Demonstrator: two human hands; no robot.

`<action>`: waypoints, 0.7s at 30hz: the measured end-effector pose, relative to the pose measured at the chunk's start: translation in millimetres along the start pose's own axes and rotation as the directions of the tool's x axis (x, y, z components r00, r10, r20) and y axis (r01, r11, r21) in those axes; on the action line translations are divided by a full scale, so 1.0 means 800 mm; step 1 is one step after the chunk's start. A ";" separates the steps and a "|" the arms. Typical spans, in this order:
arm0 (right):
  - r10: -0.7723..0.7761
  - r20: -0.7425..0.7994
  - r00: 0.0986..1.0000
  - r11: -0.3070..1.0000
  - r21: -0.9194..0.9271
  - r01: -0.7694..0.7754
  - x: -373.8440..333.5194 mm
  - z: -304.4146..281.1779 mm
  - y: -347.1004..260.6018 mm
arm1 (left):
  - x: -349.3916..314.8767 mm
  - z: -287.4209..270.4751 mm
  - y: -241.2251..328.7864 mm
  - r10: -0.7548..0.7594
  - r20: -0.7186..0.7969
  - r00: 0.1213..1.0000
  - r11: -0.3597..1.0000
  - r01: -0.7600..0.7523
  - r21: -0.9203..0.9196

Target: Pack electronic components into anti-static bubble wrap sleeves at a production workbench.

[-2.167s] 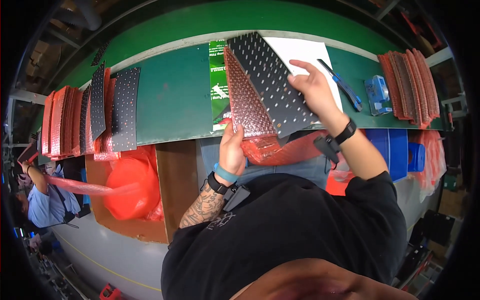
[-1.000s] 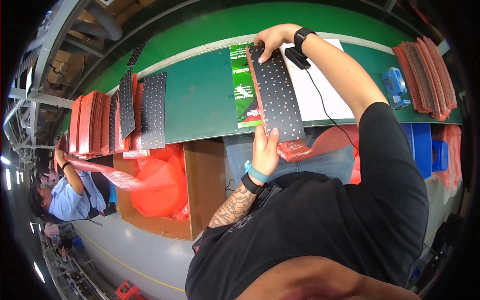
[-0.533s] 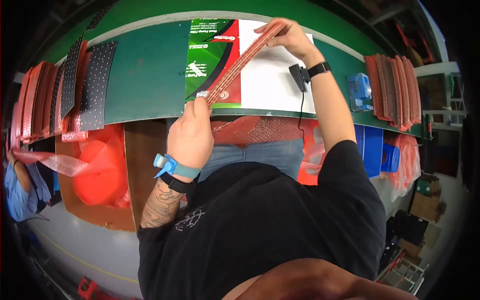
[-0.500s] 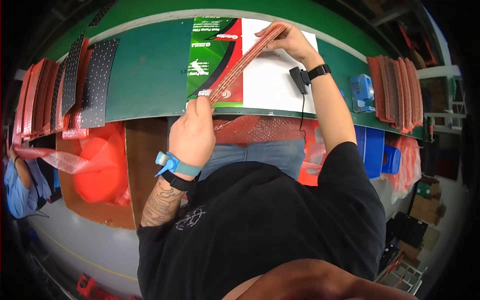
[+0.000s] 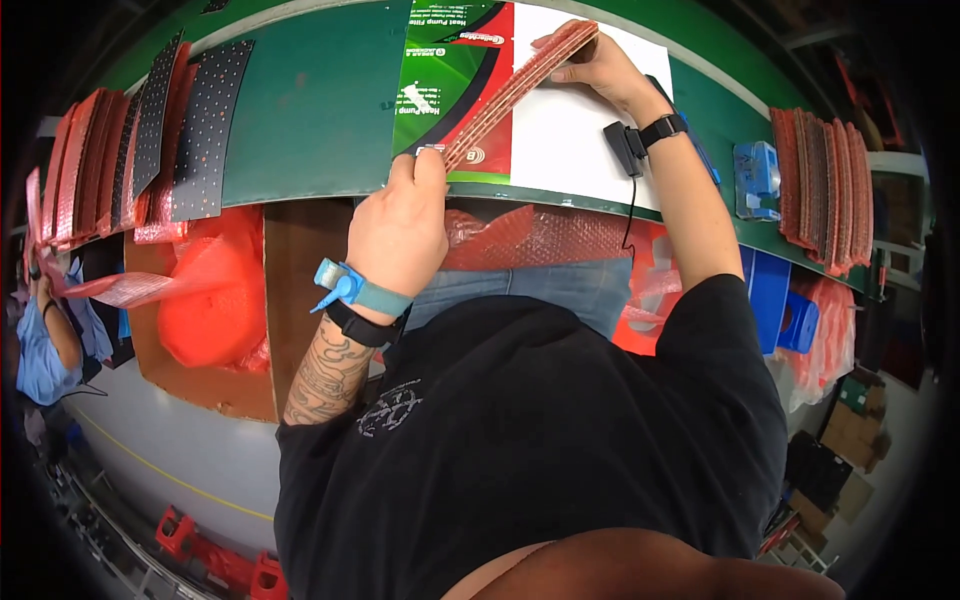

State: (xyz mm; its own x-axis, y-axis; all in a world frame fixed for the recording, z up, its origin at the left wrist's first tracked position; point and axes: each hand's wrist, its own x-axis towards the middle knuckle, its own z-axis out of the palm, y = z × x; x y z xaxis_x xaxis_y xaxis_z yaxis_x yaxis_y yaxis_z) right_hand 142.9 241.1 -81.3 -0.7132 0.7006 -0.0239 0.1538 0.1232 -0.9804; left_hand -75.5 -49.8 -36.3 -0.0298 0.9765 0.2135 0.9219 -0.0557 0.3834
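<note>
Between my two hands a flat bundle wrapped in pink bubble wrap (image 5: 522, 97) is held edge-up, slanting from near left to far right. My left hand (image 5: 402, 222) is closed on its near end, with a blue wrist strap behind it. At the far end my right hand (image 5: 603, 72) grips it between thumb and fingers. Beneath lies a flat printed card sleeve (image 5: 590, 145), green and red on the left and white on the right. The bundle hides part of the print. What is inside the wrap shows only as layered edges.
Dotted black panels (image 5: 212, 130) and wrapped bundles (image 5: 75, 175) stand at the left of the green bench (image 5: 310, 110). On the right are a blue dispenser (image 5: 757, 180) and more wrapped bundles (image 5: 825, 190). A cardboard box (image 5: 240, 390) holds a pink bubble-wrap roll. Another person (image 5: 50, 350) works far left.
The whole view has shifted, so bench and hands sit higher and further right. Both hands keep their grip on the bundle, which now shows a little more of its upper face.
</note>
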 end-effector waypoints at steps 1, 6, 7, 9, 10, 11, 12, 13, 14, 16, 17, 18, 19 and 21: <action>0.010 -0.009 1.000 0.999 -0.035 -0.011 0.002 -0.007 0.006 | 0.000 -0.002 -0.002 0.000 0.001 1.000 1.000 0.000 0.000; -0.156 -0.023 0.987 0.920 -0.366 0.137 -0.040 -0.021 -0.109 | 0.010 -0.002 -0.016 -0.018 -0.128 0.992 0.968 -0.015 -0.252; -0.249 -0.009 0.968 0.855 -0.472 0.215 -0.059 -0.020 -0.158 | 0.011 0.001 -0.017 -0.036 -0.192 0.981 0.928 -0.038 -0.371; -0.281 0.014 0.960 0.882 -0.391 0.264 -0.095 -0.037 -0.247 | 0.024 0.018 -0.012 -0.047 -0.257 0.965 0.872 -0.085 -0.481; -0.288 0.003 0.958 0.873 -0.410 0.264 -0.107 -0.013 -0.295 | 0.035 0.038 -0.008 -0.170 -0.261 0.950 0.752 -0.047 -0.658; -0.298 -0.014 0.954 0.862 -0.433 0.263 -0.110 0.013 -0.336 | 0.048 0.051 -0.005 -0.281 -0.242 0.929 0.592 -0.031 -0.805; -0.309 -0.035 0.951 0.854 -0.450 0.261 -0.109 0.017 -0.366 | 0.065 0.059 0.002 -0.255 -0.249 0.934 0.588 -0.055 -0.807; -0.403 0.014 0.915 0.678 -0.667 0.309 -0.111 0.020 -0.393 | 0.083 0.065 0.011 -0.301 -0.177 0.937 0.442 -0.028 -0.896; -0.475 0.096 0.875 0.444 -0.832 0.333 -0.111 0.024 -0.414 | 0.099 0.067 0.018 -0.339 -0.102 0.935 0.283 -0.002 -0.959; -0.465 0.041 0.884 0.391 -0.887 0.247 -0.113 0.024 -0.443 | 0.128 0.064 0.034 -0.327 -0.032 0.945 0.112 0.005 -0.994; -0.443 -0.012 0.896 0.355 -0.920 0.164 -0.115 0.023 -0.456 | 0.139 0.062 0.043 -0.300 0.016 0.954 0.092 0.046 -0.995; -0.422 -0.065 0.904 0.319 -0.944 0.082 -0.120 0.024 -0.467 | 0.150 0.060 0.052 -0.275 0.063 0.959 0.076 0.087 -0.993; -0.434 -0.077 0.898 0.300 -0.952 0.063 -0.127 0.027 -0.473 | 0.160 0.058 0.059 -0.252 0.111 0.961 0.063 0.131 -0.989; -0.438 -0.129 0.890 0.414 -0.907 0.073 -0.126 0.041 -0.467 | 0.168 0.064 0.051 -0.222 0.121 0.968 0.028 0.130 -0.991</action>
State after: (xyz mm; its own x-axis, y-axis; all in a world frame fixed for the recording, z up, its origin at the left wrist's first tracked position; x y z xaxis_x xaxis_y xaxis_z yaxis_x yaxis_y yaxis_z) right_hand 134.6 101.3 280.8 -0.6139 0.6599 0.4333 0.6323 0.7396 -0.2306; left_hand -21.9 89.8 -37.9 -0.1868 0.9823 0.0131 -0.3613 -0.0811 0.9289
